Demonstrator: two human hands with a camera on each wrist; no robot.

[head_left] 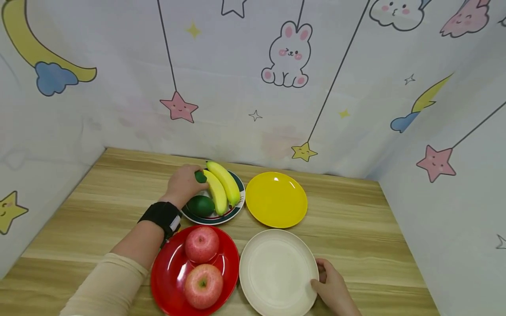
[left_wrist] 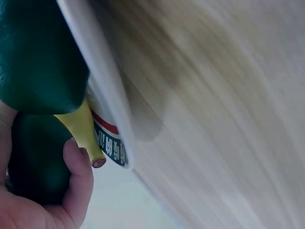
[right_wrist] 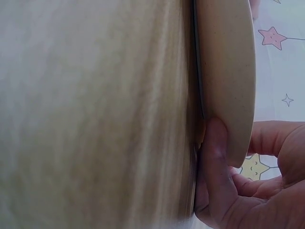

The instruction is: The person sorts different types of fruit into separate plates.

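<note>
On wooden table: red plate, cream plate; behind, patterned plate, yellow plate. In right hand: cream plate's right rim, pinched between thumb and fingers. On red plate: two apples. On patterned plate: two bananas. In left hand, fingers curled, at patterned plate's left side: held avocado. Just beside: second avocado.

Wood-grain tabletop; pale walls printed with stars, bunny.

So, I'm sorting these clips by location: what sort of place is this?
Probably an indoor corner set up for demonstrations or play: a cartoon-printed backdrop rises behind and beside a wood-grain table, which holds a patterned plate of bananas.
</note>
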